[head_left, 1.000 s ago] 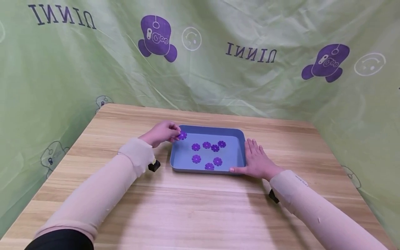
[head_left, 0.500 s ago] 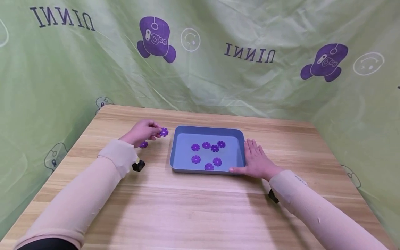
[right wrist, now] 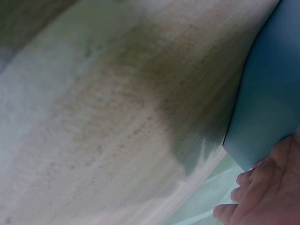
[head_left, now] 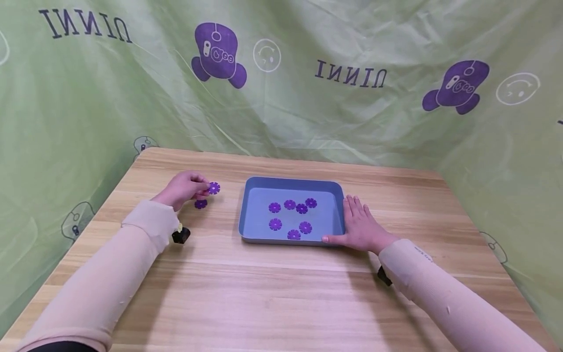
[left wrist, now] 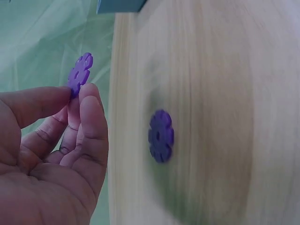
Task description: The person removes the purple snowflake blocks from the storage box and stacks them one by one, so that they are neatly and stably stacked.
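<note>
Between thumb and fingertips, my left hand (head_left: 184,188) pinches a purple snowflake building disc (left wrist: 79,74) by its edge, left of the tray and above the table. A second purple disc (left wrist: 161,136) lies on the wood just below that hand. My right hand (head_left: 362,226) rests against the right wall of the blue tray (head_left: 292,185), fingers straight and thumb on the front rim. In the right wrist view its fingers (right wrist: 253,190) show beside the tray's outer wall. Several purple discs (head_left: 275,224) lie spread over the tray floor, two of them touching near the back right.
The wooden table (head_left: 272,298) ends at a back edge behind the tray. A green printed curtain (head_left: 281,107) hangs behind it and along both sides. Small black wrist cameras (head_left: 181,235) sit under both sleeves.
My left hand has lifted a disc from the tray's back left corner and carried it left, over the disc on the table. The right hand and tray have stayed put.
</note>
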The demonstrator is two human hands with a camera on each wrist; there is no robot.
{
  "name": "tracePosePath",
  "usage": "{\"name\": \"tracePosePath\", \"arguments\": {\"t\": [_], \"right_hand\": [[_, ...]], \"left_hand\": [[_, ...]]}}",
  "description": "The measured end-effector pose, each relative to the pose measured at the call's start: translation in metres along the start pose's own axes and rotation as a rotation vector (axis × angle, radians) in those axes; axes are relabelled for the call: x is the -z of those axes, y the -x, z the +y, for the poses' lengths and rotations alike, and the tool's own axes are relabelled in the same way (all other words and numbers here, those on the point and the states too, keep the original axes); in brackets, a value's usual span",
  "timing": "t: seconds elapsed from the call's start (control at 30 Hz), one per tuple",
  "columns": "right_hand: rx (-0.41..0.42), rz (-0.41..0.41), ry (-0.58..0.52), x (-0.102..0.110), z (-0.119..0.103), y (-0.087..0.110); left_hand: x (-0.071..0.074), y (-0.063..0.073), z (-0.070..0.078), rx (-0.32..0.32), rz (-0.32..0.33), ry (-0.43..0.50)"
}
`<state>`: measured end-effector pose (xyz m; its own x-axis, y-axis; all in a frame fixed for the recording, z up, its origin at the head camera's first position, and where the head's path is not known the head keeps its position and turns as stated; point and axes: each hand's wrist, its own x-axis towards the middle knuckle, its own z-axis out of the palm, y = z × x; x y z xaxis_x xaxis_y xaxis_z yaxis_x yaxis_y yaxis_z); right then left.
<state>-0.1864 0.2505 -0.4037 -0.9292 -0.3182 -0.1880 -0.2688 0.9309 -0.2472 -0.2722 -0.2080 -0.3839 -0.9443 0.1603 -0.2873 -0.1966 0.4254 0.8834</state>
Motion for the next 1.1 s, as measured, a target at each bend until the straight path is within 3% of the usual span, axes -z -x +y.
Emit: {"name": "tracePosePath", "arguments": {"t": [0.53, 1.1], "right_hand": [[-0.001, 0.004, 0.004, -0.003, 0.002, -0.001], [-0.006, -0.005, 0.002, -0.002, 0.002, -0.002]], "left_hand": [[0.025, 0.006, -0.025, 0.006, 0.009, -0.026], [0.024, 0.010, -0.035, 0.099, -0.027, -0.010]]}}
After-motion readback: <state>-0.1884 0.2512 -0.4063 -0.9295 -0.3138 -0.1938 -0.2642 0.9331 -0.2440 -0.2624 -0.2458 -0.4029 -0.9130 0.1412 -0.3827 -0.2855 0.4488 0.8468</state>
